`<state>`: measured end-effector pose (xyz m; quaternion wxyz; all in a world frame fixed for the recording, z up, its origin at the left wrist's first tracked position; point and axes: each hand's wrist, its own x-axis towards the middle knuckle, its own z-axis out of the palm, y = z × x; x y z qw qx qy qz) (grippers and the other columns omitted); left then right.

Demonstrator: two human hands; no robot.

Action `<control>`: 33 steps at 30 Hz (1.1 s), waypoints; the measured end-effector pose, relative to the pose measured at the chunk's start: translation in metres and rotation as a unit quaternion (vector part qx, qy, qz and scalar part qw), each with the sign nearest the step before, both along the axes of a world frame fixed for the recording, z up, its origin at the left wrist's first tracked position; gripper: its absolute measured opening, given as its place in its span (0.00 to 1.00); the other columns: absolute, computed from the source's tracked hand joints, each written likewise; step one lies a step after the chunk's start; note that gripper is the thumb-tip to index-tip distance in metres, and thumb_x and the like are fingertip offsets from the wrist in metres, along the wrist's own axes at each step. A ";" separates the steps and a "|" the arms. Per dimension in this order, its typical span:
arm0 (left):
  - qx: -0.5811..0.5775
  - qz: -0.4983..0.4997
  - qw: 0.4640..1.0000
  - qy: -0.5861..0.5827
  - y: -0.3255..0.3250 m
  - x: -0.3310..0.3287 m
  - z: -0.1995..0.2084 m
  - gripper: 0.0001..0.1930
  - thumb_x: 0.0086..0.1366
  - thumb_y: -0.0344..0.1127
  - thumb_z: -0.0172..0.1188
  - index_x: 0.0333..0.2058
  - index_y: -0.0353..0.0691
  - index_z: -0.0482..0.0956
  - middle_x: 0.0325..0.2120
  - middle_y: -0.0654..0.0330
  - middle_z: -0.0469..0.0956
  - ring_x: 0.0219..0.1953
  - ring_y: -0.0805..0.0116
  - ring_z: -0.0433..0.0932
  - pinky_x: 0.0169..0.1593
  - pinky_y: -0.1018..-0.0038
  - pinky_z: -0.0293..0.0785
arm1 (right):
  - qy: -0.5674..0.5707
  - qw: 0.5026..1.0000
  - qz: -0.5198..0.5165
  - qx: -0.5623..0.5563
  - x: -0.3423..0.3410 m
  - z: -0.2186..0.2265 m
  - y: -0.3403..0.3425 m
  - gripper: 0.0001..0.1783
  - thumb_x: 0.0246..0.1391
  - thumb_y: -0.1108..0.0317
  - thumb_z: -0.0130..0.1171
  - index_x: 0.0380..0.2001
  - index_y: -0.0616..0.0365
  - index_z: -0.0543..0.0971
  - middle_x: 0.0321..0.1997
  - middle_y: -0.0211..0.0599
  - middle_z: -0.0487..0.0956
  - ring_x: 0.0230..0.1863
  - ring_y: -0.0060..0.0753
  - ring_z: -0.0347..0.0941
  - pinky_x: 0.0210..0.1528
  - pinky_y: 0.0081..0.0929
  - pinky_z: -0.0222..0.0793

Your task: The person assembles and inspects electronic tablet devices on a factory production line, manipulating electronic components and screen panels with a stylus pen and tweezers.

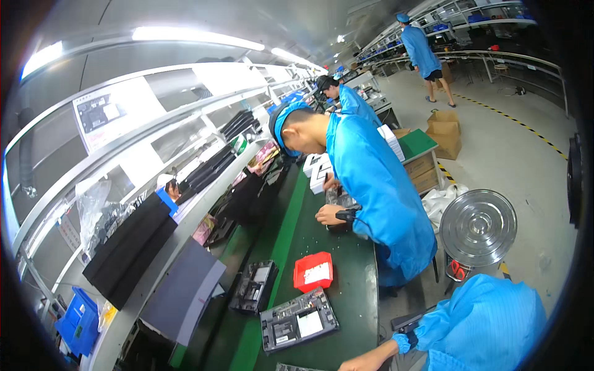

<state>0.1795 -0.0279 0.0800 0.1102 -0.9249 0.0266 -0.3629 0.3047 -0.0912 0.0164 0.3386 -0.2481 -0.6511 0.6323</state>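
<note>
My right arm reaches in from the lower right in a blue sleeve with a black wrist strap. My right hand (364, 362) is cut off by the lower edge, so its fingers are hidden. Close to it, the edge of a dark part (294, 367) just shows. Beyond lies a black device housing (298, 323) with a pale rectangle inside, flat on the green bench. A second black housing (253, 287) lies farther left. Behind the first is a red tray (299, 278) holding small white pieces. My left hand is out of view.
A co-worker in blue (383, 179) leans over the bench ahead, hands on a dark device. Grey sheets (182, 290) and black foam (130, 247) line the left shelf. A round metal stool (477, 227) stands right; cartons (443, 133) sit on the floor beyond.
</note>
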 end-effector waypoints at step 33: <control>-0.239 0.377 0.893 0.061 -0.123 -0.174 -0.079 0.16 0.49 0.25 0.67 0.39 0.43 0.86 0.42 0.67 0.83 0.41 0.62 0.78 0.46 0.63 0.73 | -0.528 0.781 -0.116 0.314 0.070 0.050 0.049 0.11 0.56 0.58 0.64 0.33 0.54 0.83 0.32 0.41 0.83 0.36 0.49 0.80 0.38 0.42 0.75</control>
